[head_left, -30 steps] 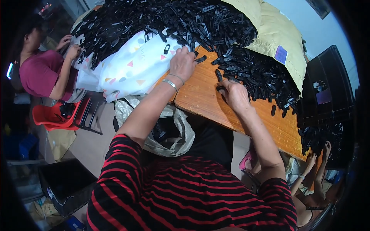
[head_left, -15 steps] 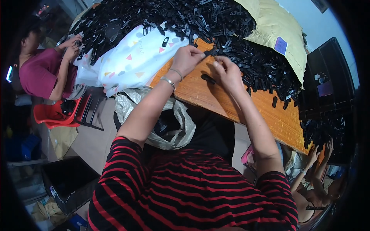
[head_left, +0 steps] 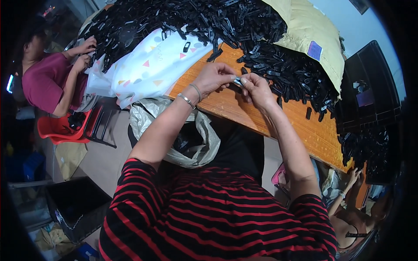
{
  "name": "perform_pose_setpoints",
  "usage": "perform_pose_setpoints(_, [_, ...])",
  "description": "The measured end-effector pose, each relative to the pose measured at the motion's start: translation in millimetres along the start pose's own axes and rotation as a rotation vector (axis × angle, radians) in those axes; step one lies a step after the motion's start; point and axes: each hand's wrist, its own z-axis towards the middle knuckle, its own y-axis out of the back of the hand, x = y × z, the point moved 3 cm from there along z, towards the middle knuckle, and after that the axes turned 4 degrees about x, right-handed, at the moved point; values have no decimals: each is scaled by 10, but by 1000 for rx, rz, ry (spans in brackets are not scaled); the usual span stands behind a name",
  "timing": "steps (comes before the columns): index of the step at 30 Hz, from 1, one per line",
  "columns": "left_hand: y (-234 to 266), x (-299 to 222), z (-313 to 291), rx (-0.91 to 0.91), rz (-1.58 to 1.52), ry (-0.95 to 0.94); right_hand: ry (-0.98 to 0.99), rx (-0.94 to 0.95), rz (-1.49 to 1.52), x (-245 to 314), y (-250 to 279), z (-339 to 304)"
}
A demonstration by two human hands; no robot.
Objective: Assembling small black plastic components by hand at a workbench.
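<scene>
My left hand (head_left: 215, 79) and my right hand (head_left: 257, 89) meet above the wooden table (head_left: 226, 106). Between their fingertips is a small dark part with a shiny top (head_left: 237, 81). Both hands pinch it, one at each end; its exact kind is too small to make out. Just beyond my fingers spreads a large heap of black plastic pieces (head_left: 278, 65), long and narrow like clips. One loose black piece (head_left: 214, 55) lies apart on the wood, past my left hand.
A white patterned plastic sheet (head_left: 143, 74) covers the table's left side. An open woven sack (head_left: 204, 148) hangs below the near edge. Co-workers sit at left (head_left: 50, 85) and lower right (head_left: 348, 217). A yellowish sack (head_left: 309, 26) stands behind the heap.
My hands have drawn closer together and slightly nearer to me, and now both grip the small part. The co-worker's hands at left have moved apart.
</scene>
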Motion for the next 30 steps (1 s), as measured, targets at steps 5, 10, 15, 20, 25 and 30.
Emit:
perform_pose_setpoints(5, [-28, 118, 59, -87, 77, 6, -57, -106, -181, -32, -22, -65])
perform_pose_setpoints(10, [-37, 164, 110, -155, 217, -20, -118, -109, -208, -68, -28, -64])
perform_pose_setpoints(15, [-5, 188, 121, -236, 425, -101, -156, -131, -271, -49, -54, -42])
perform_pose_setpoints(20, [6, 181, 181, -252, 579, -38, -191, -119, -407, -1, -17, 4])
perform_pose_setpoints(25, [4, 103, 270, -204, 555, 183, -284, -99, -501, 28, 79, 104])
perform_pose_setpoints(30, [6, 63, 404, -208, 752, 231, -373, -92, -534, 98, 92, 190])
